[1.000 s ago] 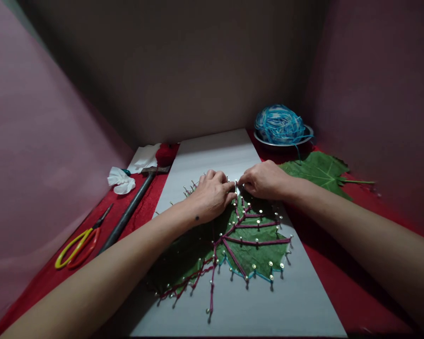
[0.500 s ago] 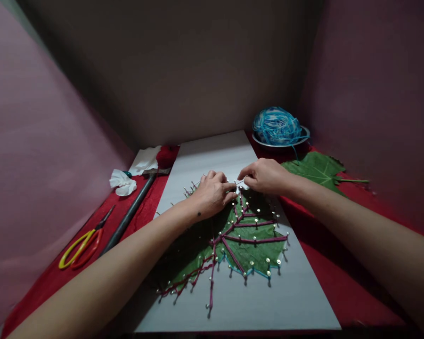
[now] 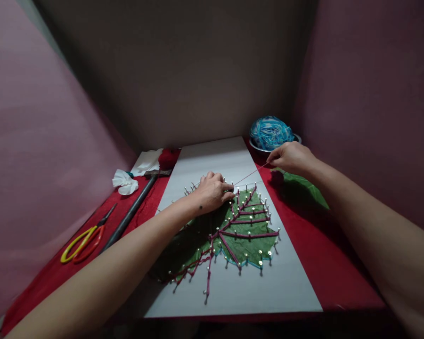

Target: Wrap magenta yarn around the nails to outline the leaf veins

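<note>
A green leaf (image 3: 249,226) lies on a white board (image 3: 268,294), ringed and crossed by silver nails, with purple thread (image 3: 249,234) run along its veins. Blue thread edges part of its lower right; red thread edges the lower left. My left hand (image 3: 214,190) rests over the leaf's upper part, thumb and forefinger pinched at a nail where a thin strand ends. From there the pinkish thread (image 3: 250,174) stretches taut up to my right hand (image 3: 289,155), which pinches it beyond the board's right edge. Below that hand is a small dark purple bundle (image 3: 277,176).
On the red cloth (image 3: 325,263) to the left lie yellow-and-red-handled scissors (image 3: 83,242), a hammer (image 3: 136,209), crumpled white tissue (image 3: 125,182) and a red yarn ball (image 3: 167,158). Blue yarn (image 3: 271,133) sits in a metal bowl at back right, behind another leaf (image 3: 305,190).
My right hand has moved right and up, away from the left hand, drawing out a longer length of thread. The left hand stays at the nail. The view has shifted slightly.
</note>
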`<state>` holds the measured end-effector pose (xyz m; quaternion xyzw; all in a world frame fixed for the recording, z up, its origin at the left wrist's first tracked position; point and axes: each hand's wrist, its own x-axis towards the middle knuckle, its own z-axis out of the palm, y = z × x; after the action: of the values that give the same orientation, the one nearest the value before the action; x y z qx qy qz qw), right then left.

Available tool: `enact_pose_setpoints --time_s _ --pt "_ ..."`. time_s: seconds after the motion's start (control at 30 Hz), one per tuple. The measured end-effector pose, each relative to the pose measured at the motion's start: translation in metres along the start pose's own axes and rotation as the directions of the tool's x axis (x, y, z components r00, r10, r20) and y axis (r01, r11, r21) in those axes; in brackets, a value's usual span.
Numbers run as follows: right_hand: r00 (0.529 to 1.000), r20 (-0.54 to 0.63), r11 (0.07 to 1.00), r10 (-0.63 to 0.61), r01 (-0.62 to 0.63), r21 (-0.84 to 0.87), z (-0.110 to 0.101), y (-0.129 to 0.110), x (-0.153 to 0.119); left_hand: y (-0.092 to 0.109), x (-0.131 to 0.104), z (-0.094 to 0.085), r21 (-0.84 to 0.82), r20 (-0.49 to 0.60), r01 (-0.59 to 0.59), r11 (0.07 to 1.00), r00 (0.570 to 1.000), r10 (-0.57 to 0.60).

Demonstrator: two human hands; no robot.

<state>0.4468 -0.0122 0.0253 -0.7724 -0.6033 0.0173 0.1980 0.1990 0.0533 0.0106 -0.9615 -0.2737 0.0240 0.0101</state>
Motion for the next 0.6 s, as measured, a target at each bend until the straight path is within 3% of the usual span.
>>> enact_pose_setpoints --time_s 0.1,0.23,0.33,0.47,0.53,0.6 --pt "0.989 -0.126 0.994 0.079 -0.089 -0.071 0.0 0.01 0.001 0.0 0.0 0.0 0.004 0.012 0.008 1.0 1.0 -0.008" --pt "0.959 -0.269 0.995 0.087 -0.073 0.061 -0.008 0.012 -0.002 0.0 0.001 0.001 0.001 0.003 0.018 1.0 1.0 -0.018" --pt "0.934 -0.358 0.994 0.004 0.036 0.107 -0.015 0.009 -0.006 0.001 0.001 0.001 -0.003 0.0 0.016 1.0 1.0 -0.016" --pt "0.861 -0.49 0.99 -0.134 0.136 -0.033 -0.024 0.007 -0.01 0.003 -0.001 -0.003 -0.01 0.02 0.022 1.0 1.0 -0.022" --pt "0.85 -0.519 0.995 -0.092 0.099 -0.013 -0.028 0.007 -0.011 0.005 -0.002 -0.005 -0.014 0.028 0.03 0.999 0.999 -0.03" --pt "0.871 -0.49 0.996 -0.011 0.054 0.074 -0.03 0.01 -0.012 0.006 -0.002 -0.006 -0.017 0.032 0.038 0.999 0.999 -0.037"
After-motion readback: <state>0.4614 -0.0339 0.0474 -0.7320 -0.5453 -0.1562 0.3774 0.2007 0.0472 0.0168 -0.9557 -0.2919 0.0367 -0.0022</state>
